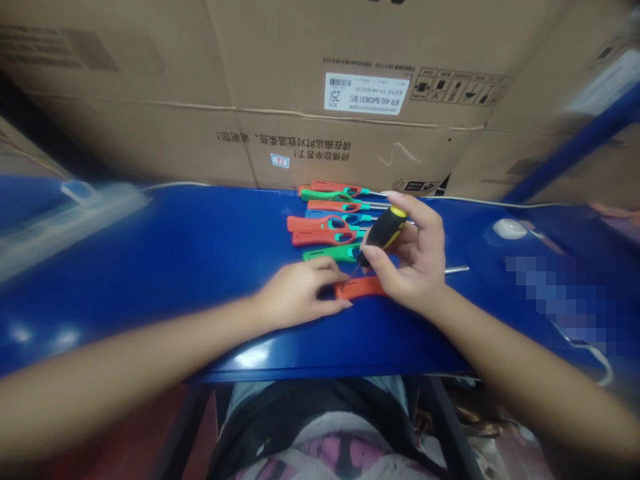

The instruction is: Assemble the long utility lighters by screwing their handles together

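My right hand (417, 260) is closed round a screwdriver (383, 233) with a black and yellow handle. Its thin shaft slants down to the left and the tip meets the handle end of an orange long-nosed lighter (361, 288). That lighter lies flat near me, its metal tube showing beyond my right hand. My left hand (300, 290) pinches the lighter's handle end between thumb and fingers. Just behind lies a green lighter (327, 254), partly covered by my right hand. Farther back, several more lighters lie side by side, among them a red one (320, 237) and a blue one (327, 217).
A large cardboard box (200, 80) stands as a wall behind the blue table (190, 247). On the left is a white power strip (85, 220). A white object (510, 229) and a cable (603, 363) lie on the right. The table's front edge runs close to my lap.
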The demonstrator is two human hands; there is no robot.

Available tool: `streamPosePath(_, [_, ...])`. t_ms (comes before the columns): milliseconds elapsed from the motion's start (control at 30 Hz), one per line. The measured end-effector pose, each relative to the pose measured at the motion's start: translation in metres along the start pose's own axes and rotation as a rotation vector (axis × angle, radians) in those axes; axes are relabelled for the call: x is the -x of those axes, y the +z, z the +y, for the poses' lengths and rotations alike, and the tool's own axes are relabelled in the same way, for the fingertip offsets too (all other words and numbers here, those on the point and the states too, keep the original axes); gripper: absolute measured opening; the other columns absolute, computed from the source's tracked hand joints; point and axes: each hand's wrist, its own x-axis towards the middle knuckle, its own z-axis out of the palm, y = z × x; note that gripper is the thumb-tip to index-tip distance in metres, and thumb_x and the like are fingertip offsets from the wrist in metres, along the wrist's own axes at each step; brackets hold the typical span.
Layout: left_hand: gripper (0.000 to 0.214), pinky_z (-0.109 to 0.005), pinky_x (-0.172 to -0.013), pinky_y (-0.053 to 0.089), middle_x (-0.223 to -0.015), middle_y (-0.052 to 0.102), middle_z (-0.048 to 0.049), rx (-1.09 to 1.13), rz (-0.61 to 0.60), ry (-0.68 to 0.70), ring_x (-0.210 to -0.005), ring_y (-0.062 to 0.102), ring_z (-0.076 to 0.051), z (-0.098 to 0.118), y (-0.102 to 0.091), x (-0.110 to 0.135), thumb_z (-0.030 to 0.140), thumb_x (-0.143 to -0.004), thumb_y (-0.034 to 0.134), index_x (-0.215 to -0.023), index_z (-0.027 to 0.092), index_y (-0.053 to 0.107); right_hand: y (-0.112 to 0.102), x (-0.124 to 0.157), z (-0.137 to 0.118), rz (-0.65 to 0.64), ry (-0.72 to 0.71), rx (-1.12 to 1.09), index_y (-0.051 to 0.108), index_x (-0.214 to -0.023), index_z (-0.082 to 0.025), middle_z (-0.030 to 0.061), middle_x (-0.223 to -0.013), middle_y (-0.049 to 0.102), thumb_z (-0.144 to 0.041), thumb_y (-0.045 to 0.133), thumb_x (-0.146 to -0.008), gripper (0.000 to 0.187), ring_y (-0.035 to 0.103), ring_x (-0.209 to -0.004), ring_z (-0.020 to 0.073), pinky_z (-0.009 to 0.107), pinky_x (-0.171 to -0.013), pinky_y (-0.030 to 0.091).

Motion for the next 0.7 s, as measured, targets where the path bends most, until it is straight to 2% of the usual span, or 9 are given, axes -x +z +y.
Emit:
streamPosePath(133, [0.035,-0.030,-0.077,0.057,-0.107,0.071,-0.0037,0.002,-0.010,0.007,-0.085,0.070,-0.018,-0.0006,-0.0002,0.0001,0.044,-0.089,0.073,-0.117,0.023,0.073,0.0005,0.0017,0.0026,-0.003,0.024,0.004,0.040,-0.149,-0.043,0.0069,-0.137,0.055,-0.040,0.067,-0.093,0.062,0.072,-0.089,0.0217,0.032,-0.058,0.065])
streamPosePath(333, [0.036,-0.031,-0.077,0.058,-0.108,0.071,-0.0041,0.008,-0.011,0.002,-0.085,0.070,-0.018,-0.0002,-0.0006,-0.0003,0.042,-0.088,0.074,-0.117,0.021,0.073,-0.0016,0.0016,0.0048,-0.021,-0.042,0.041,0.039,-0.151,-0.043,0.0058,-0.141,0.054,-0.033,0.068,-0.093,0.066,0.071,-0.085,0.0193,0.032,-0.059,0.066])
streamPosePath(700, [0.036,-0.031,-0.076,0.058,-0.109,0.072,-0.0046,0.009,-0.004,-0.003,-0.084,0.070,-0.018,-0.0002,0.0000,-0.0004,0.042,-0.088,0.075,-0.117,0.021,0.073,-0.0018,0.0019,0.0054,-0.036,-0.093,0.082,0.037,-0.152,-0.044,0.0058,-0.155,0.044,-0.033,0.068,-0.093,0.067,0.071,-0.107,0.0270,0.037,-0.068,0.067])
